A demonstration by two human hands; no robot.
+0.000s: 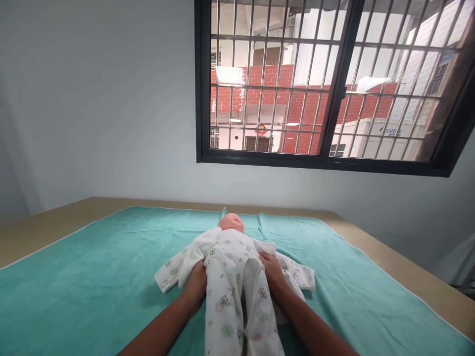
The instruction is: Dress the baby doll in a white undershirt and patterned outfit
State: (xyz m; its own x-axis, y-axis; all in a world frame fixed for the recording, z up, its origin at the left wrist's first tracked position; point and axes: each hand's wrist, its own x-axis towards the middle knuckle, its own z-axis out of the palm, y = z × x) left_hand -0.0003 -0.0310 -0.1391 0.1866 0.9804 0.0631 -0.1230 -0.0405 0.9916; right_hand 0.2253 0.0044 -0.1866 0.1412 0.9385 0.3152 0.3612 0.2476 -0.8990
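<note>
A baby doll (231, 222) lies on its back, its head toward the wall. White baby clothes (232, 262) with small green and pink animal prints cover its body, and the trouser legs stretch toward me. Both sleeves are spread out sideways. My left hand (197, 282) is closed at the clothes on the doll's left-of-view waist, its fingertips tucked out of sight under the fabric. On the other side, my right hand (273, 271) grips the clothes at the waist, with its fingers partly showing near the top edge of the trousers.
A green sheet (111, 262) with pale edging is spread under the doll on a wooden surface (389, 267). Behind it stands a pale wall (111, 109) with a dark-framed, barred window (260, 159).
</note>
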